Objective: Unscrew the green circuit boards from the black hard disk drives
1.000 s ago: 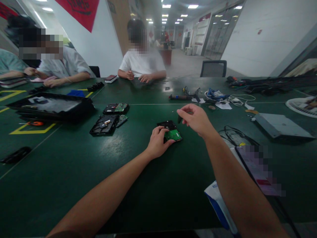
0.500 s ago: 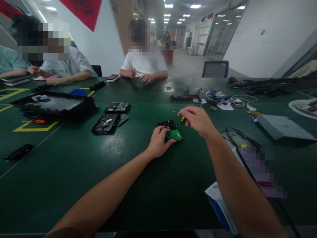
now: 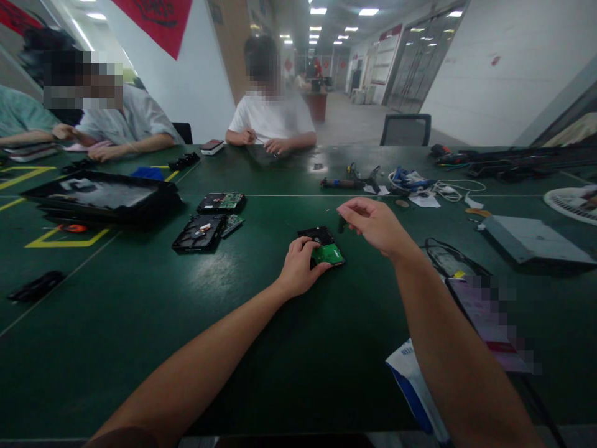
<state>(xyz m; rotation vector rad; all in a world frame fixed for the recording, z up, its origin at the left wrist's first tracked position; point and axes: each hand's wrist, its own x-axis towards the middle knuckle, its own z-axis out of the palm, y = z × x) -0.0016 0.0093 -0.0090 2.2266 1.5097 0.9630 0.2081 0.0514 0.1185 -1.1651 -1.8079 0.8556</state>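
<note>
On the green tabletop lies a hard drive (image 3: 321,234), black at its far end, with a green circuit board (image 3: 330,254) facing up at its near end. My left hand (image 3: 301,264) is closed around its left and near edges, thumb along the near side, and presses it to the table. Just right of the drive and raised above it, my right hand (image 3: 368,224) pinches a small screwdriver (image 3: 342,223), mostly covered by the fingers; its dark handle shows below them. The tip cannot be made out.
To the left lie another hard drive (image 3: 221,202), an opened drive casing (image 3: 198,233) and a large black tray (image 3: 107,193). At the right are a grey metal box (image 3: 536,239), cables (image 3: 448,255) and a phone (image 3: 485,323). Several people sit across the table.
My right hand has shifted slightly right with the screwdriver, whose yellow part no longer shows. My left hand and the hard drive have stayed in place.
</note>
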